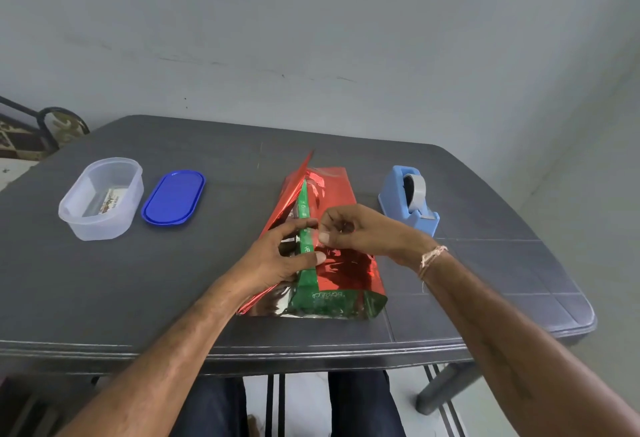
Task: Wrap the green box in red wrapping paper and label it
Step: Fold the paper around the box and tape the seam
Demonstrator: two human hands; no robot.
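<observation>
The green box (306, 274) lies on the dark table (138, 281), half covered by shiny red wrapping paper (341, 263). A narrow green strip of the box shows between the two paper flaps, and its near end is open to view. My left hand (277, 258) holds the left flap against the box, thumb on the seam. My right hand (349, 230) sits over the right flap and pinches something small and clear at the seam, likely a piece of tape. The left flap stands up at its far end (301, 173).
A blue tape dispenser (410, 199) stands right of the box. At the left are a clear plastic tub (104, 199) with a printed label card (108, 202) inside and its blue lid (174, 198). A chair (41, 132) is beyond the table's left corner.
</observation>
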